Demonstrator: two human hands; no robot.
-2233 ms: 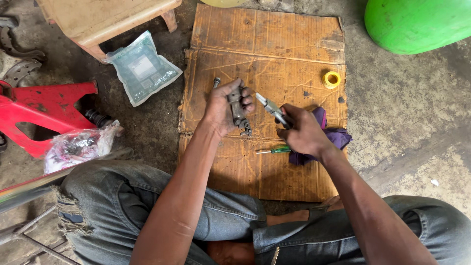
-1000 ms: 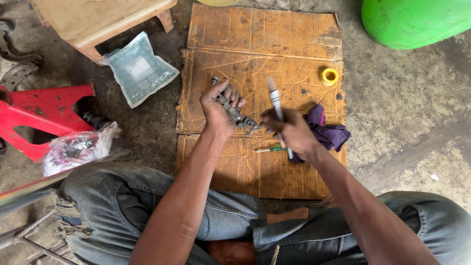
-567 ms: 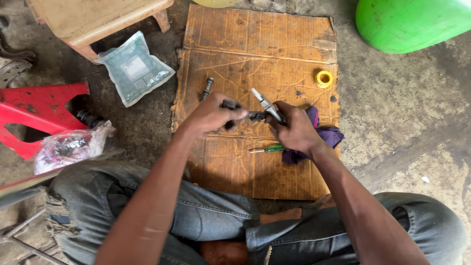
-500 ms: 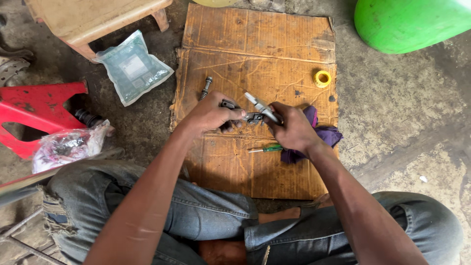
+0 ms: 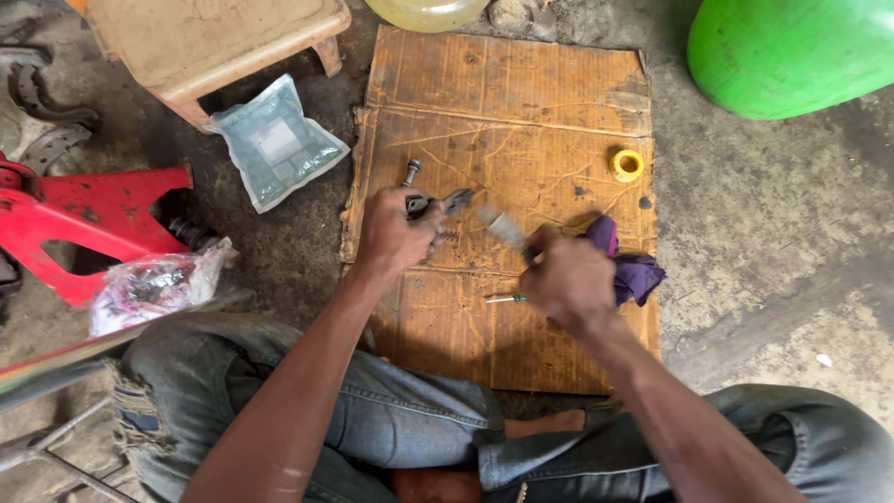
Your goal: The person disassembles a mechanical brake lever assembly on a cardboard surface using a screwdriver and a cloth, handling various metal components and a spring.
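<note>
My left hand (image 5: pixel 396 233) grips a dark metal part (image 5: pixel 445 201) above a sheet of cardboard (image 5: pixel 503 121); the part's end sticks out to the right of my fingers. My right hand (image 5: pixel 570 279) holds a slim tool with a pale, blurred tip (image 5: pixel 503 226) that points up and left toward the metal part. A small bolt (image 5: pixel 411 171) lies on the cardboard just above my left hand. A green-handled screwdriver (image 5: pixel 505 299) lies below my right hand, partly hidden by it. A purple rag (image 5: pixel 633 270) lies beside my right hand.
A yellow tape roll (image 5: pixel 627 165) lies at the cardboard's right edge. A clear plastic packet (image 5: pixel 276 144), a wooden stool (image 5: pixel 209 42), a red metal stand (image 5: pixel 88 224) and a bag of parts (image 5: pixel 154 284) are on the left. A green container (image 5: pixel 792 51) stands top right.
My left hand turned the metal part from upright to level and lowered it. My right hand drew the tool back and down a little. One bolt now lies on the cardboard.
</note>
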